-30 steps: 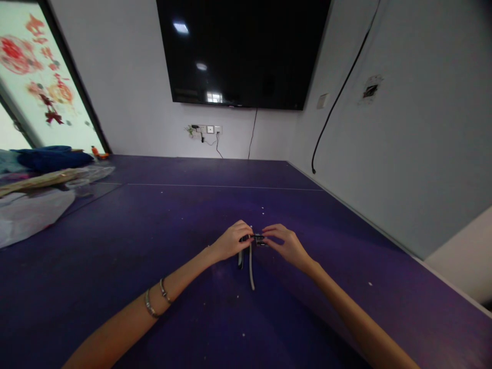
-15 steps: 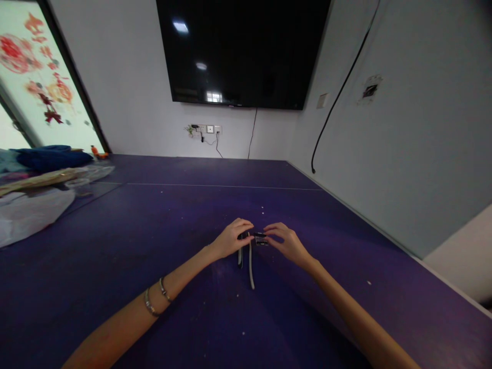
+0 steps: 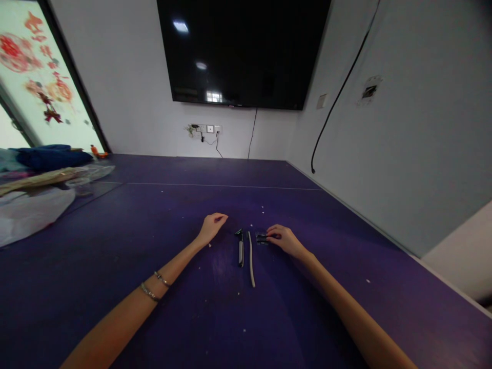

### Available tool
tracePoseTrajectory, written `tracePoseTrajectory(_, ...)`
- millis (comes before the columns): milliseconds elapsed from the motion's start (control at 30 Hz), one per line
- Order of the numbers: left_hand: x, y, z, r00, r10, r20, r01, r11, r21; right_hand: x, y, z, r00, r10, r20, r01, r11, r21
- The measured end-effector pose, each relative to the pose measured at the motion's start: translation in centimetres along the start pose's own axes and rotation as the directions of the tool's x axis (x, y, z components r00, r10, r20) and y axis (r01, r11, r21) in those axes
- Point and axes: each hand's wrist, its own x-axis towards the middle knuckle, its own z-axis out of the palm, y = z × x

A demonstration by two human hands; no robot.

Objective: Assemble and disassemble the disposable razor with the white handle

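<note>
A razor (image 3: 240, 251) with a dark head and grey handle lies lengthwise on the purple surface (image 3: 215, 318). Just to its right is a thin whitish rod (image 3: 251, 261), slightly curved. Right of the rod's top end is a small clear-and-black piece (image 3: 262, 239), perhaps a blade pack; its details are too small to tell. My right hand (image 3: 285, 240) pinches this piece at its right edge between thumb and fingers. My left hand (image 3: 211, 226) is up and left of the razor, apart from it, fingers closed together; anything inside them is hidden.
Plastic bags (image 3: 34, 215) and folded dark blue cloth (image 3: 54, 158) lie at the far left. A large television (image 3: 246, 51) hangs on the back wall above sockets (image 3: 209, 129). A black cable (image 3: 342, 87) dangles along the right wall. Small pale specks dot the surface.
My left hand has moved left, away from the razor and rod, and its fingers have closed. The razor now shows in full. My right hand stays at the clear-and-black piece.
</note>
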Motion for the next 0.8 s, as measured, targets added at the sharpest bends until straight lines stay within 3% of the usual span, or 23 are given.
tracePoseTrajectory(400, 0.1, -2.6, -0.3, 0.982, -0.180, -0.061, 0.172, 0.979, -0.113, 0.0, -0.3, -0.2, 1.000, -0.015, 0.004, 0.015, 1.000, 0.005)
tracePoseTrajectory(800, 0.1, -2.7, -0.2, 0.979, -0.196, -0.060, 0.186, 0.973, -0.139, -0.1, -0.2, -0.2, 1.000, -0.026, -0.004, 0.026, 1.000, 0.004)
